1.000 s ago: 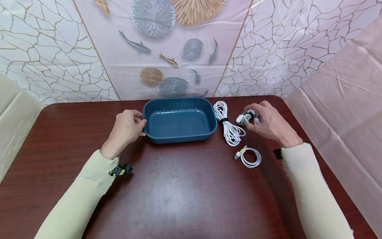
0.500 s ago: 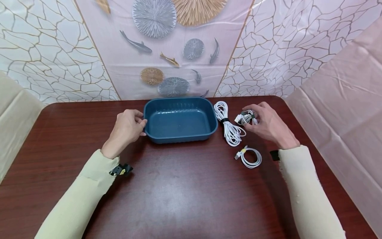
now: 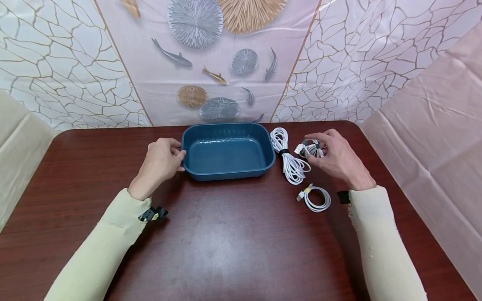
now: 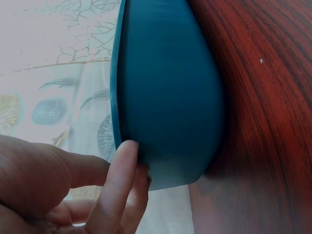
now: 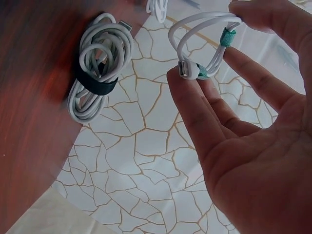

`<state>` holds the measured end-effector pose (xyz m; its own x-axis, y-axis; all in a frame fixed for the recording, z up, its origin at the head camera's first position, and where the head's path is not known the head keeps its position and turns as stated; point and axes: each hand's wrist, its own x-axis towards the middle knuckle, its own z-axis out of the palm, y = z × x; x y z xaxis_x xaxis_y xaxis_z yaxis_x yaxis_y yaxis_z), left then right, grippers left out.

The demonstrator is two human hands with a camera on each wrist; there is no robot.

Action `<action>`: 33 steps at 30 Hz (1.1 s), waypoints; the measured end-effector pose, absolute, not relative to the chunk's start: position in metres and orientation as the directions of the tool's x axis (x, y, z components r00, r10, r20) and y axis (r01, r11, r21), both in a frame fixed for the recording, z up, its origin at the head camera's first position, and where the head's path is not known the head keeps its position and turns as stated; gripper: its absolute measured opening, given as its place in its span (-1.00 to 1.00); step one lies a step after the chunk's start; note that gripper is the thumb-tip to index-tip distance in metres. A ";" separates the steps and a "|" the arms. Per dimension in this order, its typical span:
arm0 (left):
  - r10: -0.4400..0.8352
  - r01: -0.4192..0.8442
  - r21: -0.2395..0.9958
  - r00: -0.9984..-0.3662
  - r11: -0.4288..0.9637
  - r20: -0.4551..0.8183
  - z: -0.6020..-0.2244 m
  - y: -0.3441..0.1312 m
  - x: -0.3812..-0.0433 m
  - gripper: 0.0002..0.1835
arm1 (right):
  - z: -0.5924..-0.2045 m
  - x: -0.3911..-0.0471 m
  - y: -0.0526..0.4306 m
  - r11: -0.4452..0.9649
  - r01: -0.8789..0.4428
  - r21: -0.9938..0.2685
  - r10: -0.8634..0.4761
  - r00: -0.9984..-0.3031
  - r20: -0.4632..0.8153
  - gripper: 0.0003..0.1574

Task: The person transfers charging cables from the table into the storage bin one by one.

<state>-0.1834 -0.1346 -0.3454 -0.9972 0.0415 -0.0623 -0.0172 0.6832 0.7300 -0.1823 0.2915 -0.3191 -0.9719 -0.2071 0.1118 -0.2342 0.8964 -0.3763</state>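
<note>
My left hand (image 3: 160, 161) pinches the left rim of a dark blue rectangular plastic bin (image 3: 226, 172), its fingertips on the rim and outer wall in the left wrist view. My right hand (image 3: 335, 156) holds a small coiled white cable (image 5: 199, 22) with green ties between thumb and fingertips, raised off the table. Behind it in the right wrist view lies another white cable coil (image 5: 100, 53) with a black strap; the head view mostly hides this one. Left of the right hand lies a longer white cable bundle (image 3: 291, 165), black strap round its middle, beside the bin.
A thin white USB cable (image 3: 318, 207) with a yellow tie lies coiled nearer to me. The dark red-brown wooden table (image 3: 226, 251) ends at a patterned cloth backdrop (image 3: 222, 90). A pale fabric wall (image 3: 425, 146) stands along the right.
The right hand has shifted slightly left, and the green-tied cable in its fingers has moved with it. The left hand stays at the bin's rim.
</note>
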 end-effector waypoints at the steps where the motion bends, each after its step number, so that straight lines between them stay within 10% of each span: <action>1: 0.043 -0.016 0.728 -0.997 0.685 -0.063 -0.345 -0.134 -0.183 -0.62 | -0.319 -0.182 0.292 0.896 -0.233 -0.378 -0.206 -0.972 0.113 -0.39; 33: 0.044 -0.016 0.730 -0.997 0.683 -0.063 -0.344 -0.134 -0.183 -0.64 | -0.323 -0.183 0.282 0.850 -0.179 -0.496 -0.130 -0.983 0.133 -0.37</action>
